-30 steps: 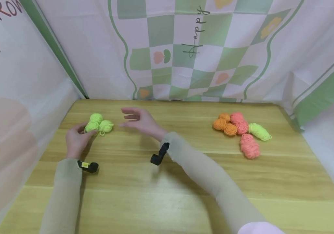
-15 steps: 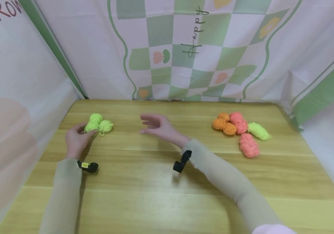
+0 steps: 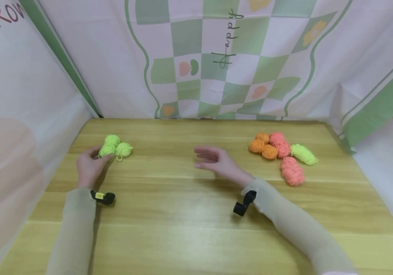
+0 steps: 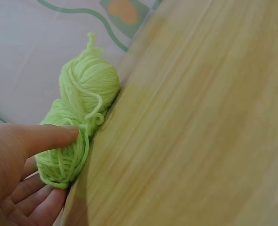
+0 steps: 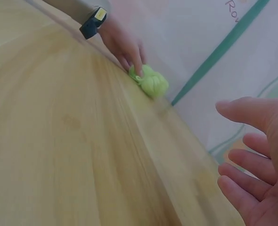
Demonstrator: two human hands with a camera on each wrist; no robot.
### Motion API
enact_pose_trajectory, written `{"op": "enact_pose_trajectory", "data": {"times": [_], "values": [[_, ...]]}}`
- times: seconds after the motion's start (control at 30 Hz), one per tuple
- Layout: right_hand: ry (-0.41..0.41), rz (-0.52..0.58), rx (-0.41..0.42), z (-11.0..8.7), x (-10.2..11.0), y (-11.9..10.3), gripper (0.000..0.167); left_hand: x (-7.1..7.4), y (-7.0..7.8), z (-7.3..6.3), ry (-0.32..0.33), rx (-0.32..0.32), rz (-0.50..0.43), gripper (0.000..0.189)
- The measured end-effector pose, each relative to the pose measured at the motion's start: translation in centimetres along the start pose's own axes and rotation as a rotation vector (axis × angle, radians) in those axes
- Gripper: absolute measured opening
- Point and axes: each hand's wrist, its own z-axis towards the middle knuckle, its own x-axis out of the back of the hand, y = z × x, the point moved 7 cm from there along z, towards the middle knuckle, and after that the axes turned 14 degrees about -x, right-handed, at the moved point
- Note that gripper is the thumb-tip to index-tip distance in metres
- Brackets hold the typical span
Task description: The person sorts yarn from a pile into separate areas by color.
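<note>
On the left of the table, my left hand (image 3: 90, 166) holds one yellow-green yarn ball (image 4: 63, 162) between thumb and fingers. The ball rests against two more balls of that colour, one behind it (image 3: 112, 140) and one to its right (image 3: 124, 149). Loose strand loops show on the cluster in the left wrist view. My right hand (image 3: 221, 163) is over the middle of the table, fingers apart and gently bent, holding nothing. Its palm and spread fingertips appear at the right of the right wrist view.
On the right lie several orange yarn balls (image 3: 259, 146), a coral skein (image 3: 280, 145), a second coral skein (image 3: 292, 171) and a yellow-green skein (image 3: 303, 154). Printed cloth (image 3: 182, 42) hangs behind and on both sides of the wooden table (image 3: 169, 214).
My right hand has moved right, away from the yellow-green balls, to the middle of the table. The left hand stays at its ball.
</note>
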Motion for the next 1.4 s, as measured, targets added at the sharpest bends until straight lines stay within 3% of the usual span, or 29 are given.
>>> {"op": "enact_pose_trajectory", "data": {"times": [0.33,0.83,1.4], "values": [[0.067,0.025,-0.013,-3.9,4.2,1.4,0.057,0.0,-0.1,-0.1,0.001,0.005,0.012,0.056],[0.277,0.01,0.045,-9.0,10.8,-0.5,0.054,0.1,0.1,-0.1,-0.004,-0.005,0.021,0.056],[0.492,0.212,0.142,-14.4,18.7,-2.1,0.054,0.1,0.0,-0.1,-0.012,-0.003,0.006,0.057]]}}
